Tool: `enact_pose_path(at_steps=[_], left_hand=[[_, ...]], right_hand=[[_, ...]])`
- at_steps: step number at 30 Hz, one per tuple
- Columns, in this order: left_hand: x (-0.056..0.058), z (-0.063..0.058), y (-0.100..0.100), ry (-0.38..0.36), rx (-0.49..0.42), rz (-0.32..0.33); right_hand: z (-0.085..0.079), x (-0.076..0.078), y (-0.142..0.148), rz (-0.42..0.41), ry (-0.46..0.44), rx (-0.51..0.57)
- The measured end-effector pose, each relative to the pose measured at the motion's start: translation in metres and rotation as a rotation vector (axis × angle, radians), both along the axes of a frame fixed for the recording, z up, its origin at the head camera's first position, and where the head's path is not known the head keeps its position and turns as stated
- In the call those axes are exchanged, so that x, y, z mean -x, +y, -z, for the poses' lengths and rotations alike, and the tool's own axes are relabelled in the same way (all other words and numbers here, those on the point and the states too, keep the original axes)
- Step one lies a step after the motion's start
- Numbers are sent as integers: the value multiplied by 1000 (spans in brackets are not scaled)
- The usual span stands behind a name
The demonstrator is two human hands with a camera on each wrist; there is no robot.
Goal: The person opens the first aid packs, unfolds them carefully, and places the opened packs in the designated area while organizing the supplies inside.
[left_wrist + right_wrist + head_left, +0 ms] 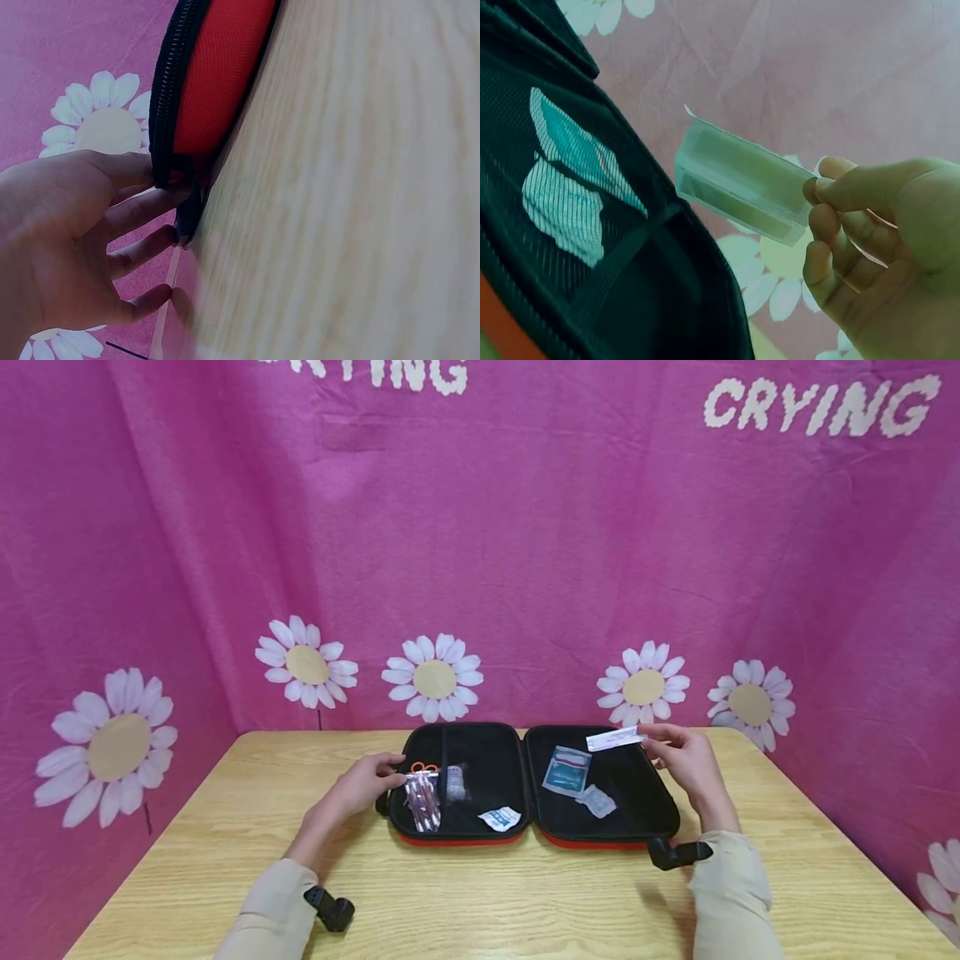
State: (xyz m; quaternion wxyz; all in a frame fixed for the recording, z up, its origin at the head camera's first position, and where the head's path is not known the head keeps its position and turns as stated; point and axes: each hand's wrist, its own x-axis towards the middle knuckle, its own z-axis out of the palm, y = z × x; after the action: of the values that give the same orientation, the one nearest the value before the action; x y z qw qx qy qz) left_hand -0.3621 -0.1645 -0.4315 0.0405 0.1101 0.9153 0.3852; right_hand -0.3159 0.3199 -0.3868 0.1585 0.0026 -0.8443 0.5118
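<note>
Wood table (480, 902), pink daisy cloth (525, 568) — left hand (363, 785) grips case (487, 760), right hand (688, 762) pinches box (612, 740).

The left sleeve (266, 902) and right sleeve (731, 881) are beige cloth, plain and softly creased (more cream where the light falls), leaving the left hand (363, 783) and right hand (686, 764) bare. Each cuff bears a small black wrist unit: the left wrist unit (330, 910) has a rounded end, the right wrist unit (678, 853) a bent, blocky shape.
</note>
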Motion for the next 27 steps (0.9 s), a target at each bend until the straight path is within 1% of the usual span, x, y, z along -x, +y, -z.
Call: enact_pose_path(at_steps=[6,11,15,20,23,27], left_hand=[[-1,-2,1,1,2,-6],[-2,-3,1,-3,27,-11],[-2,-3,1,-2,24,-8],[0,-2,1,-9,16,-11],[0,-1,0,-10,9,-14],[-1,-1,0,-10,0,-12]], right_hand=[[10,0,7,16,-31,3],[13,0,8,29,-69,-21],[14,0,11,43,-87,-81],[18,-1,19,65,-160,-176],[20,-2,22,49,-207,-224],[19,-2,24,37,-241,-287]])
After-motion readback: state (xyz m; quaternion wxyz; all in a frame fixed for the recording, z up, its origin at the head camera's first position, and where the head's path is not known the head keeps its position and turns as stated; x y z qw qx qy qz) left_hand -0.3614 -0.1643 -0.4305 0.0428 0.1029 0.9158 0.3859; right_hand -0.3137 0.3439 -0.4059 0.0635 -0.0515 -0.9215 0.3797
